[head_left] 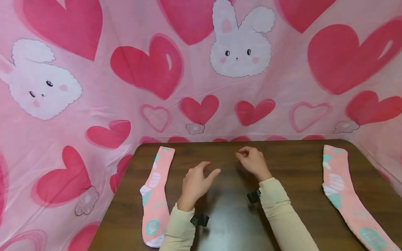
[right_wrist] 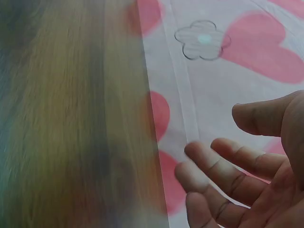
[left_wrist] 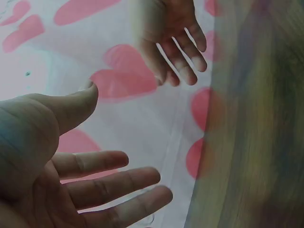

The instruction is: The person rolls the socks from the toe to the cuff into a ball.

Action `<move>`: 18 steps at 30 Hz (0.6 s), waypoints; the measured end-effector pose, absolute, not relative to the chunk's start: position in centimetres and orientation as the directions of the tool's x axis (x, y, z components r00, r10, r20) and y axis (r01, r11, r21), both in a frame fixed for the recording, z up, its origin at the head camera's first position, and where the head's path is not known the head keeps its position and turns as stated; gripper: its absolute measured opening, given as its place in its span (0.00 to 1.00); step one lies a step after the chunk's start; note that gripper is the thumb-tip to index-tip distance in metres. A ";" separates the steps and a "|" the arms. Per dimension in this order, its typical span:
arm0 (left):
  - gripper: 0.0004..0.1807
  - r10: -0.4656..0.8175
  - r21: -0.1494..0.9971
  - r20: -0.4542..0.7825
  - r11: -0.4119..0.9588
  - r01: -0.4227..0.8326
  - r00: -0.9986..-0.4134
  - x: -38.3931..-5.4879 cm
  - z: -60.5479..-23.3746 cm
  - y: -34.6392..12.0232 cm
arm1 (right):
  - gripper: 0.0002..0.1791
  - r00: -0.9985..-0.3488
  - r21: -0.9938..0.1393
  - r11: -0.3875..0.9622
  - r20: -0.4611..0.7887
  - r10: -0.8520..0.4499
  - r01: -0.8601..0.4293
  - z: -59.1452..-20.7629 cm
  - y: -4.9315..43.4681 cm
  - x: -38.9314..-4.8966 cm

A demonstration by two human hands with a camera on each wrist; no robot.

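Both of my hands hover above the middle of the dark wooden worktop (head_left: 226, 216), holding nothing. Left hand (head_left: 195, 184) is spread loosely, fingers relaxed and a little apart, thumb pointing toward the other hand; the left wrist view shows its palm bare and its fingers (left_wrist: 118, 185) straight. Right hand (head_left: 252, 162) sits slightly farther back, its fingers loosely curled with the tips drawn near the thumb, and the right wrist view shows those fingers (right_wrist: 223, 161) bent gently around nothing. The 2 hands are near each other but not touching. 1 pink sock (head_left: 155, 197) with mint and white patches lies flat along the worktop's left edge, just beside my left forearm, toe toward me. A 2nd matching sock (head_left: 345, 195) lies flat at the far right edge, well apart from my right hand. Cream sleeves (head_left: 282, 209) cover both forearms, each with a small black clip at the wrist. A pink cloth (head_left: 94, 104) printed with hearts and white bunnies hangs behind and around the worktop.
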State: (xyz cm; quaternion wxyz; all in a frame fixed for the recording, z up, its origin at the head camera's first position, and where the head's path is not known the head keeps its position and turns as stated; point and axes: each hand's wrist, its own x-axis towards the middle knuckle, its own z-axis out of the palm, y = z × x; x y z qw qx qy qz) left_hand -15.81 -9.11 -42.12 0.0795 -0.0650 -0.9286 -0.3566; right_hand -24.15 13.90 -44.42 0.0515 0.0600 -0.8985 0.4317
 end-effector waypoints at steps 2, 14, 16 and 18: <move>0.30 0.017 0.680 0.194 0.718 0.147 -0.981 -15.0 -42.0 -10.1 | 0.12 -0.986 -0.769 0.619 0.149 -0.072 -0.161 -44.4 13.0 -24.7; 0.27 -0.147 0.724 0.159 0.689 0.014 -0.976 -11.4 -42.4 -15.3 | 0.11 -0.975 -0.748 0.627 0.131 -0.179 -0.216 -44.0 5.9 -28.0; 0.26 -0.170 0.734 0.148 0.680 -0.007 -0.974 -11.1 -42.7 -16.0 | 0.10 -0.974 -0.741 0.637 0.113 -0.194 -0.213 -44.0 4.8 -28.6; 0.26 -0.191 0.743 0.144 0.669 -0.022 -0.971 -10.8 -43.0 -16.8 | 0.10 -0.972 -0.727 0.652 0.097 -0.213 -0.215 -44.1 3.8 -29.2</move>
